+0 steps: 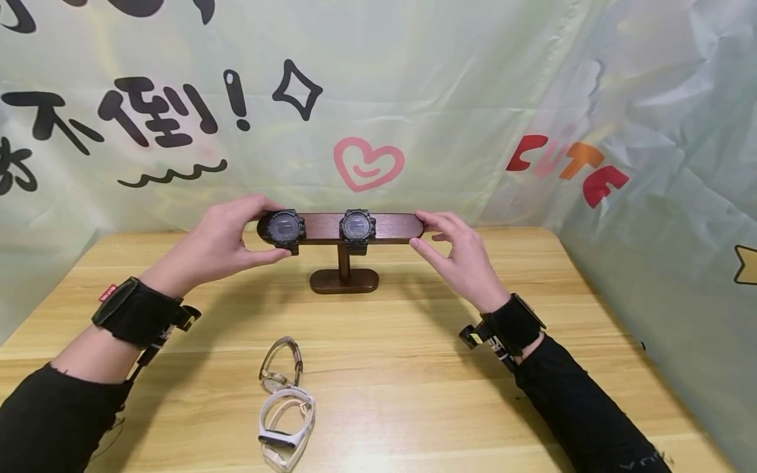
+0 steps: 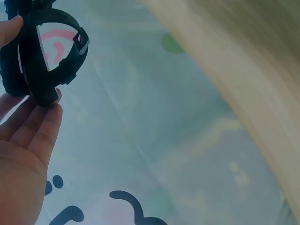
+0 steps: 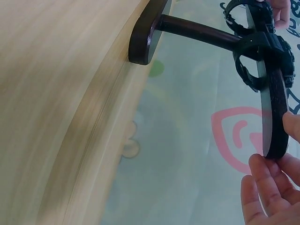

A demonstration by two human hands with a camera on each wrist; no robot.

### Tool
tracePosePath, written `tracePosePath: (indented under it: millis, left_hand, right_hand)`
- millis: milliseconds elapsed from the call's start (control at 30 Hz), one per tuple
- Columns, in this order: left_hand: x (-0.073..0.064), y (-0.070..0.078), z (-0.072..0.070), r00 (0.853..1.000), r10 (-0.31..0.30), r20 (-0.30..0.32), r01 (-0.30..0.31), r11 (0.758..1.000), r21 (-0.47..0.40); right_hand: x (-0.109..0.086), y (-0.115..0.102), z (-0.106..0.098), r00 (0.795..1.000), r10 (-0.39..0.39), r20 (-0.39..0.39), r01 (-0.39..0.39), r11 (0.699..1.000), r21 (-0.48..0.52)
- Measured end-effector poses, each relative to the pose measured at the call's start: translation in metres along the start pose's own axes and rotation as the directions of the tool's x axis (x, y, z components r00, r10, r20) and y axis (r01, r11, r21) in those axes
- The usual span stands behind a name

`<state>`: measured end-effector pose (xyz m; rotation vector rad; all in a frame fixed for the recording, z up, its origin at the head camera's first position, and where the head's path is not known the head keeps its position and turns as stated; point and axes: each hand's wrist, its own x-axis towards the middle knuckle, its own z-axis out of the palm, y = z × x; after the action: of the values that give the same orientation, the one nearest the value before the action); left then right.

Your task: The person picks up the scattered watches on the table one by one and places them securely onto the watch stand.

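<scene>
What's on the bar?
A black watch near the left end of the bar and another watch at its middle, both looped around it. Right behind the watches, the bar is covered, so I can't see it there.

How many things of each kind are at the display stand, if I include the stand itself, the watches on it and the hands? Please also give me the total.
Display stand: 1
Black watches: 2
Hands at its ends: 2 (left hand, right hand)
Total: 5
</scene>
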<state>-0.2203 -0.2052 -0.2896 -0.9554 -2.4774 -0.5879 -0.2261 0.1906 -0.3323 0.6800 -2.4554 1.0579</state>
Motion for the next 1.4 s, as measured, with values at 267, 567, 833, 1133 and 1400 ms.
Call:
tracePosePath:
  millis: [267,567,833,1133,1400]
  left_hand:
    - [0.006,0.005,0.003,0.999,0.051,0.006,-0.051,0.998,0.02]
    - [0.014,0.012,0.009,0.995,0.09,0.033,-0.09,0.996,0.003]
    - [0.019,0.016,0.013,0.996,0.076,0.038,-0.075,0.997,-0.007]
    - [0.022,0.02,0.018,0.997,0.065,0.033,-0.065,0.998,0.0]
    - [0.026,0.022,0.022,0.998,0.055,0.034,-0.054,0.998,-0.008]
  right_hand:
    - [-0.001,0.001,0.001,1.0,-0.003,-0.001,0.003,1.0,0.004]
    - [0.0,0.001,0.001,1.0,-0.003,-0.001,0.003,1.0,0.011]
    - [0.0,0.001,0.001,1.0,0.001,0.001,-0.001,1.0,0.005]
    - [0.0,0.001,0.0,1.0,0.003,-0.001,-0.003,1.0,0.005]
    - [0.0,0.001,0.0,1.0,0.002,-0.004,-0.002,1.0,0.001]
